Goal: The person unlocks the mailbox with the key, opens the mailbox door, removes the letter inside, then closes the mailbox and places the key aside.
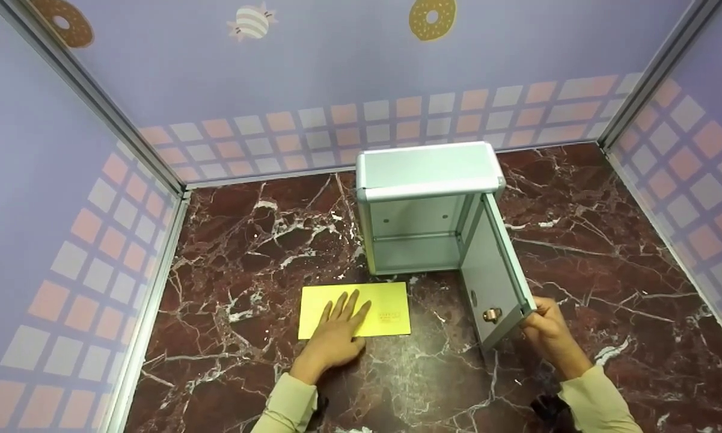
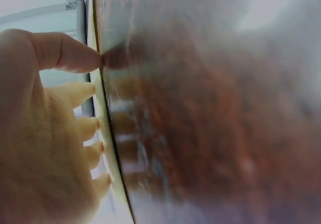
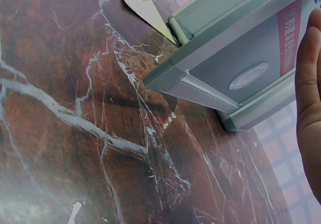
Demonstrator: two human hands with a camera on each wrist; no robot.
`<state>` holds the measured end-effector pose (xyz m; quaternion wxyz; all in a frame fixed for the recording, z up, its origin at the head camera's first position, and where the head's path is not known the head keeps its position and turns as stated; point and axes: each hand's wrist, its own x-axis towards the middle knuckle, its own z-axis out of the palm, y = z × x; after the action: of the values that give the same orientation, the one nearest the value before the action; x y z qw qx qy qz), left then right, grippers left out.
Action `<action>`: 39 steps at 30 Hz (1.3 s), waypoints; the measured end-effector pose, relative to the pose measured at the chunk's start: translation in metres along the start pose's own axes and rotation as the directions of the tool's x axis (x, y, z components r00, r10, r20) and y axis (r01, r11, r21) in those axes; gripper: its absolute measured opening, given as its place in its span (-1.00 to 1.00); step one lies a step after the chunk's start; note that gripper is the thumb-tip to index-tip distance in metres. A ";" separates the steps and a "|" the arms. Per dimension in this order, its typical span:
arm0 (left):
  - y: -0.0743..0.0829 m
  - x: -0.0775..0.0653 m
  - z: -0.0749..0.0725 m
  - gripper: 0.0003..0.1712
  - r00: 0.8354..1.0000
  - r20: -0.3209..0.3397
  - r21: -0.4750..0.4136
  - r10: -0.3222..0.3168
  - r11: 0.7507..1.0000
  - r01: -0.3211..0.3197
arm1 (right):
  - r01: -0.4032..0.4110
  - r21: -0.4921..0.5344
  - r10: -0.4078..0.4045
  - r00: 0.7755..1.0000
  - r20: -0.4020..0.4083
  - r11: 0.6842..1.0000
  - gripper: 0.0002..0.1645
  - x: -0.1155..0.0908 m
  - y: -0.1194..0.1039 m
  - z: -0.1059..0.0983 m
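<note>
A flat yellow rectangle [image 1: 391, 300] with small red print, like an envelope, lies on the dark marbled surface. My left hand [image 1: 336, 337] rests on it with fingers spread; in the left wrist view the fingertips [image 2: 86, 91] touch it and the thumb is at its near edge. Behind it to the right stands a small pale green metal cabinet [image 1: 430, 168], its door [image 1: 499, 264] swung out toward me. My right hand [image 1: 547, 331] grips the door's free edge. The door's inner face carries a brass-coloured lock [image 1: 492, 314]; a red label [image 3: 289, 38] shows on the outer face.
Two bare shelf holes show in the cabinet's back wall [image 1: 415, 216]. Lilac panels with pink and white squares [image 1: 312, 129] enclose the marbled surface [image 1: 234, 264] at the back and both sides, joined by metal posts [image 1: 655, 72].
</note>
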<state>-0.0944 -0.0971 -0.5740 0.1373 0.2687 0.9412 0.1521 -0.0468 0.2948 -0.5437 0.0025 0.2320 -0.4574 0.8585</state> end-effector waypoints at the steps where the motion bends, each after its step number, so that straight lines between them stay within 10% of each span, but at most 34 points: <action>1: 0.000 0.000 -0.001 -0.18 1.000 -0.001 -0.003 -0.002 1.000 0.002 | 0.003 -0.006 -0.003 1.000 0.000 1.000 -0.40 0.000 0.000 0.000; 12: 0.002 0.003 -0.007 -0.09 0.993 -0.119 -0.048 0.008 0.999 -0.014 | 0.003 -0.026 -0.003 1.000 0.016 1.000 -0.44 0.004 0.000 0.002; 19: 0.008 0.018 -0.045 -0.07 0.962 -0.271 -0.211 -0.023 0.977 -0.036 | 0.010 0.009 -0.010 0.998 0.054 1.000 -0.47 0.008 0.002 0.004; 30: 0.009 0.065 -0.107 -0.06 0.811 -0.573 -0.625 -0.118 0.703 -0.340 | -0.001 -0.013 0.002 0.992 0.129 1.000 -0.50 0.013 0.012 0.011; 39: 0.008 0.104 -0.107 0.15 0.778 -0.627 -0.637 -0.044 0.603 -0.480 | 0.000 0.012 -0.001 0.988 0.156 1.000 -0.60 0.016 0.026 0.023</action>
<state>-0.2116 -0.0564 -0.4915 -0.0789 0.2425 0.7339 0.6296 -0.0578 0.2586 -0.5467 -0.0344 0.2986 -0.4511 0.8404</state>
